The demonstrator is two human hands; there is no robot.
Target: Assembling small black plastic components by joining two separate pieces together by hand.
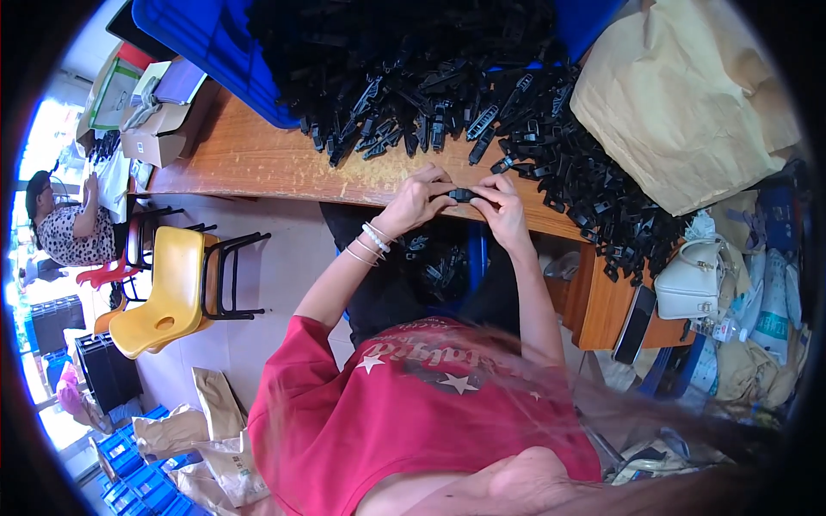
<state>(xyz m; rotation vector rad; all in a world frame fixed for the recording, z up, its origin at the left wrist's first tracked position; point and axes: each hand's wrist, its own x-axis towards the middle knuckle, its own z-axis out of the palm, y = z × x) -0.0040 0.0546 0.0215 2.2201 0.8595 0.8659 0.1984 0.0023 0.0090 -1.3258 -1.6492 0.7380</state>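
Just over the front edge of the wooden table (258, 146), I hold a small black plastic part (462, 195) between both hands. My left hand (417, 199), with beaded bracelets at its wrist, pinches the part's left end. On its right end the thumb and fingers of my right hand (506, 211) are closed. Beyond my hands lies a heap of similar black plastic parts (439, 125), spilling out of a blue bin (232, 64) and along the table's right side. The exact kind of part is too small to tell.
A large brown paper bag (680, 112) stands at the far right, with a white handbag (690, 279) below it. Beneath my hands, a container of black parts (439, 271) sits between my knees. Yellow chairs (168, 288) are at left, near another seated person (77, 228).
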